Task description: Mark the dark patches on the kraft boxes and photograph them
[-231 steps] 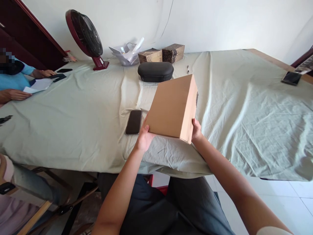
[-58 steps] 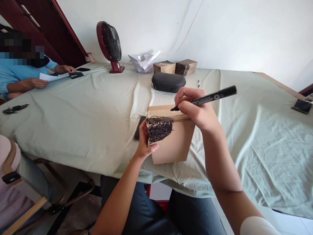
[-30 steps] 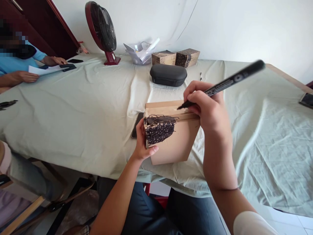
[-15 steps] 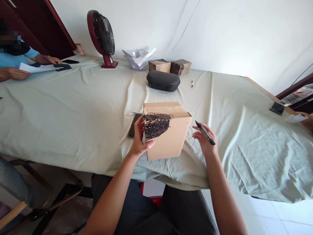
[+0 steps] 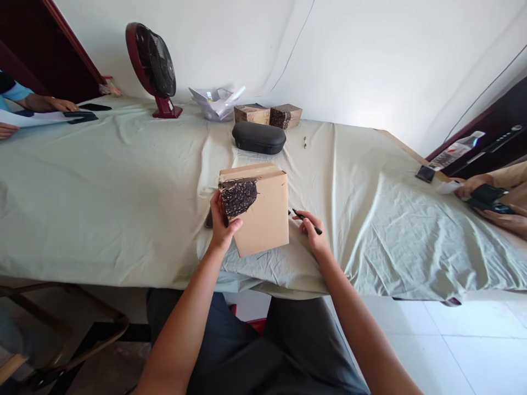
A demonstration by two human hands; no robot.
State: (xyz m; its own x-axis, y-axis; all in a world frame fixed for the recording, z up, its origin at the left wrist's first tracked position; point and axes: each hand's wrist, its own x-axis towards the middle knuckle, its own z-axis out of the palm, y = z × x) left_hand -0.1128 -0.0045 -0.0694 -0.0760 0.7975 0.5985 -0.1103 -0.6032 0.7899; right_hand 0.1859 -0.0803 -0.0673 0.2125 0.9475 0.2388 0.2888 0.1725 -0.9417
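Observation:
A tan cardboard box (image 5: 265,216) is tilted above the cloth-covered table, a patch of dense black scribble on its upper left corner. My left hand (image 5: 223,224) grips its left side, thumb on the front face and fingers behind the edge, partly hidden. To the right of the box, my right hand (image 5: 310,227) holds a black marker (image 5: 308,222) between its fingers, the tip pointing left toward the box without touching it. A dark phone (image 5: 209,220) lies mostly hidden behind my left hand and the box.
Behind the box are a black case (image 5: 258,137), two scribbled boxes (image 5: 285,116), a white basket (image 5: 214,107) and a fan (image 5: 158,68). A small pen-like item (image 5: 305,142) lies right of the case. People's hands show at both table ends.
The view has shifted to the right. The box has turned and tilted in my left hand. My right hand has drawn nearer to the box, and the marker's angle has changed.

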